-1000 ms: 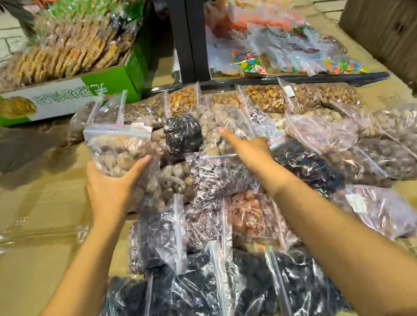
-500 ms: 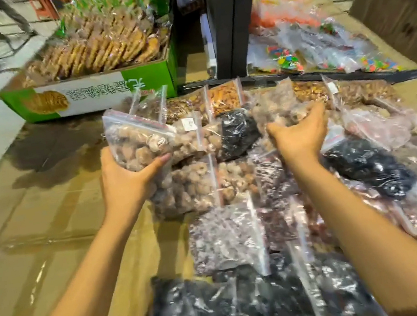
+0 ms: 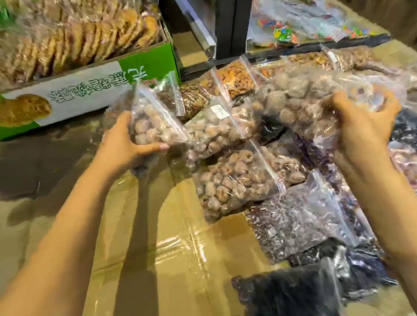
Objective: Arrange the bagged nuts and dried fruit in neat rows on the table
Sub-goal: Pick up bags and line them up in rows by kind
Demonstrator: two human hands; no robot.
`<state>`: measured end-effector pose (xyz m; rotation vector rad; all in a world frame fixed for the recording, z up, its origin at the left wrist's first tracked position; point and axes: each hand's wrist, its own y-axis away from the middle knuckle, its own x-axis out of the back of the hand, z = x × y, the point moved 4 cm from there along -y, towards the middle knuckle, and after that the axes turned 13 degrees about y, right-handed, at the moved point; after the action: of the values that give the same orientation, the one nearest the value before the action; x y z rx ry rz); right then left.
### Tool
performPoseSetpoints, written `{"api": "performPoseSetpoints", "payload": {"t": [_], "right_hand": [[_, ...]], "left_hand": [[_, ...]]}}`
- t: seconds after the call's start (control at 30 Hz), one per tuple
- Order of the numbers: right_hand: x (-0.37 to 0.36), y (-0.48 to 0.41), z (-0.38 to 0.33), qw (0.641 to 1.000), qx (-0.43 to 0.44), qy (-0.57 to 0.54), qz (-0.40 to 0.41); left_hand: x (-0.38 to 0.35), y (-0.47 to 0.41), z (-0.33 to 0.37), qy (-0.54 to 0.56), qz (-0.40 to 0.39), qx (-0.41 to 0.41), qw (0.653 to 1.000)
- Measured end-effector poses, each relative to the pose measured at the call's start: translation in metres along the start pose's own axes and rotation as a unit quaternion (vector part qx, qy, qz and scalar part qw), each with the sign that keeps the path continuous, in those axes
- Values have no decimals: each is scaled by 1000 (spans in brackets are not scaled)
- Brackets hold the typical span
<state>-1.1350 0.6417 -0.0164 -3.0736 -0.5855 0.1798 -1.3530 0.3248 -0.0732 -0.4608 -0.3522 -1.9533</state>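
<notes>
Head view: cardboard-covered table (image 3: 143, 272), green box (image 3: 103, 89) behind.

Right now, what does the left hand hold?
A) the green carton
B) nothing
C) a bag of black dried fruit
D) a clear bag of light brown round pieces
D: the left hand grips a clear zip bag of light brown pieces, lifted beside the green carton.

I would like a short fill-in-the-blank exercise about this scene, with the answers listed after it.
1. The left hand holds a clear bag of ____ dried fruit.
2. The cardboard box of biscuits has ____ and white sides.
3. The right hand grips a second ____.
4. The nearest bag holds ____ fruit.

Answers: brown; green; bag; black
</notes>
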Motion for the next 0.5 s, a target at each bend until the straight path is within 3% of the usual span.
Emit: {"api": "performPoseSetpoints", "payload": {"t": [0.1, 0.17, 0.27, 0.33, 0.43, 0.5], "right_hand": [[-8, 17, -3, 999, -30, 16, -26], [-9, 26, -5, 996, -27, 69, -41], [-12, 34, -7, 981, -9, 168, -98], [-17, 40, -4, 961, -12, 230, -152], [-38, 61, 14, 931, -80, 235, -269], [-57, 82, 31, 912, -127, 205, -332]], "left_hand": [[-42, -24, -25, -141, -120, 25, 982], [-60, -27, -42, -175, -75, 66, 980], [-57, -10, -38, -38, 51, 104, 993], [-51, 9, -22, 69, 100, 74, 990], [-63, 57, 10, 189, 40, 33, 981], [-77, 81, 13, 352, -46, 99, 930]]}}
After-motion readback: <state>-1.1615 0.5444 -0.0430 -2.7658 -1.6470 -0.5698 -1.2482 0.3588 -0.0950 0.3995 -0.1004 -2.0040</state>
